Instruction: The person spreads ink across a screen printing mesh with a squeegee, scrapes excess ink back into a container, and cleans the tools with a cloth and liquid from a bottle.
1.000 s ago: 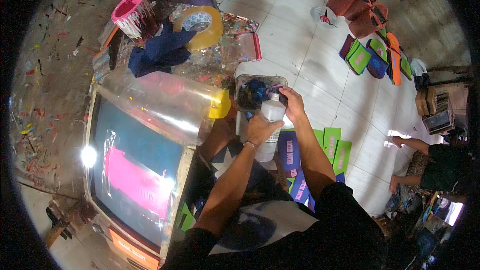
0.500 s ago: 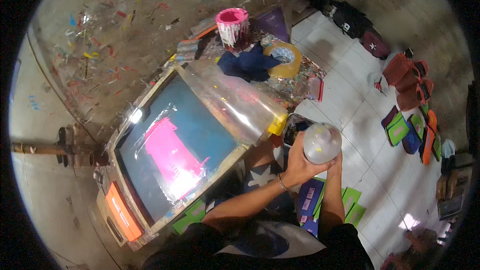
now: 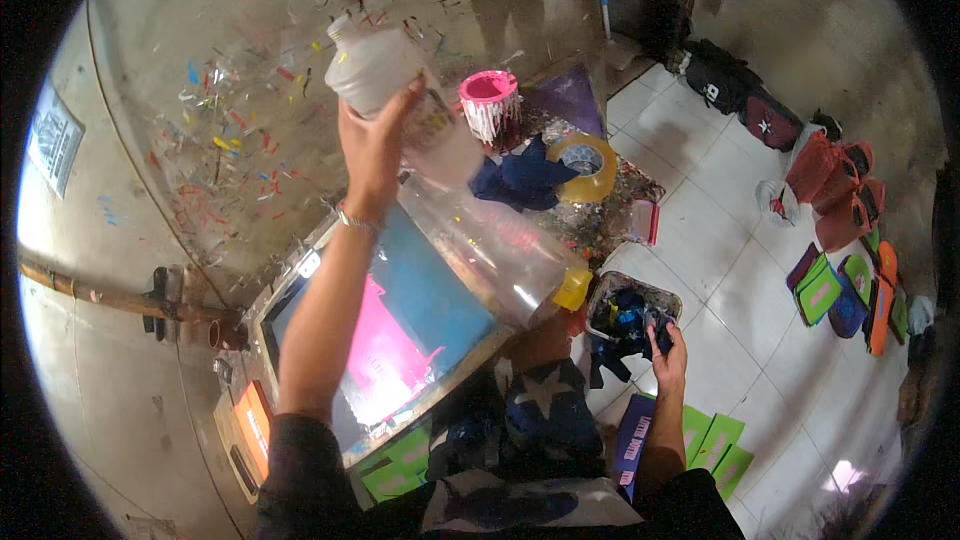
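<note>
My left hand (image 3: pixel 372 145) is raised high and grips a cloudy white plastic bottle (image 3: pixel 372 62), held tilted above the printing screen. My right hand (image 3: pixel 668 348) is low on the right at the edge of a grey tub (image 3: pixel 612 283) filled with dark rags. Its fingers are closed on a dark rag (image 3: pixel 652 324). Below my left arm lies a framed printing screen (image 3: pixel 400 325) with a blue mesh and a pink patch of ink.
A big clear plastic jug (image 3: pixel 500 250) with a yellow cap lies across the screen. Behind it are a pink paint bucket (image 3: pixel 489 102), a dark blue cloth (image 3: pixel 525 177) and a yellow tape roll (image 3: pixel 585 166). Green sheets (image 3: pixel 715 437) and bags (image 3: pixel 838 195) lie on the tiled floor.
Both hands were on the bottle low in front of me. My left hand has since lifted it high to the left, and my right hand has dropped to the rag tub.
</note>
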The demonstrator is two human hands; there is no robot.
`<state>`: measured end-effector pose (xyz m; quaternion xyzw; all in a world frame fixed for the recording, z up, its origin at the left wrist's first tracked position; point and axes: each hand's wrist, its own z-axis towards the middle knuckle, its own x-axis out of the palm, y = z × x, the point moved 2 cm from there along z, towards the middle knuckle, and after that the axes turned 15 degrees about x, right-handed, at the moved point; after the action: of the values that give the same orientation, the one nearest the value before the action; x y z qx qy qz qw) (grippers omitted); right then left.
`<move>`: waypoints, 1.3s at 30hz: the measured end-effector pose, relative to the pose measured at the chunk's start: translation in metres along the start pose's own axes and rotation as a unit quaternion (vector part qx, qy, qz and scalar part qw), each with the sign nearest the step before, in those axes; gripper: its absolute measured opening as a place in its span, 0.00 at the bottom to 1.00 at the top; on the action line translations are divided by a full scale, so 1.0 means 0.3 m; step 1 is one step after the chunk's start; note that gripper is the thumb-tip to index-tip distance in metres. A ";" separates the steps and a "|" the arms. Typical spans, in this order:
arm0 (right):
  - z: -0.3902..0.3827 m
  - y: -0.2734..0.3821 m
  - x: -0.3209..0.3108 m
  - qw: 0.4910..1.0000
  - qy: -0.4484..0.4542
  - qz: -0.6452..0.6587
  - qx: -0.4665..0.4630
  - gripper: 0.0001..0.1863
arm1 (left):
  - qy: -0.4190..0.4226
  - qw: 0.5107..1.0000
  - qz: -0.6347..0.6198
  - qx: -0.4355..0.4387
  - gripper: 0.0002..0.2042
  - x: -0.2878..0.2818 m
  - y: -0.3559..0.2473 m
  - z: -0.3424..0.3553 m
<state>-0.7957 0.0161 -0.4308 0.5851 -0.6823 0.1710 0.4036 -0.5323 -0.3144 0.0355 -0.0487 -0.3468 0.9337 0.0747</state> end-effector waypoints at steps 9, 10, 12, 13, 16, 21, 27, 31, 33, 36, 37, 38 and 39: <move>-0.034 0.022 -0.080 0.999 -0.044 -0.008 -0.007 0.13 | -0.027 0.967 0.241 -0.074 0.33 -0.081 0.657 0.093; -0.042 0.029 -0.113 0.999 -0.037 0.004 -0.026 0.11 | -0.016 0.968 0.237 -0.078 0.33 -0.086 0.720 0.084; -0.018 0.024 -0.086 0.999 -0.021 -0.021 -0.014 0.11 | 0.004 0.978 0.205 -0.039 0.34 -0.222 0.845 0.100; -0.017 0.028 -0.112 0.999 -0.029 -0.030 -0.027 0.11 | 0.011 0.967 0.254 -0.037 0.33 -0.222 0.871 0.081; -0.072 0.040 -0.104 0.992 -0.069 -0.095 -0.046 0.16 | 0.057 0.988 0.134 -0.041 0.27 -0.103 0.870 0.023; -0.048 0.015 -0.097 0.985 -0.109 -0.128 -0.025 0.13 | 0.049 0.980 0.190 -0.018 0.28 -0.115 0.909 0.025; -0.033 -0.011 -0.050 0.991 -0.091 -0.091 -0.030 0.11 | 0.148 0.982 0.118 -0.026 0.25 -0.081 0.847 0.012; -0.063 -0.003 0.001 0.990 -0.088 -0.106 -0.032 0.11 | 0.035 0.945 0.251 -0.208 0.26 -0.265 0.787 -0.047; -0.093 0.031 -0.068 0.989 -0.108 -0.085 -0.050 0.09 | 0.009 0.985 0.161 -0.058 0.25 0.007 0.486 -0.193; -0.107 0.018 -0.076 0.997 -0.045 -0.045 -0.051 0.08 | 0.333 0.940 0.073 -0.019 0.23 0.308 0.152 -0.301; -0.123 0.017 -0.070 0.996 -0.063 -0.057 -0.038 0.09 | 0.440 0.895 0.071 -0.017 0.24 0.427 0.098 -0.348; -0.127 0.008 -0.044 0.997 -0.051 -0.050 -0.031 0.09 | 0.521 0.844 0.095 0.083 0.24 0.500 0.089 -0.370; -0.134 0.008 -0.023 0.998 -0.040 -0.043 -0.028 0.09 | 0.591 0.777 0.115 0.183 0.24 0.572 0.109 -0.394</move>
<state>-0.7838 0.0496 -0.4106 0.6085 -0.6768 0.1108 0.3992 -0.6877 -0.2335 -0.0819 -0.6162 -0.0493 0.7688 0.1641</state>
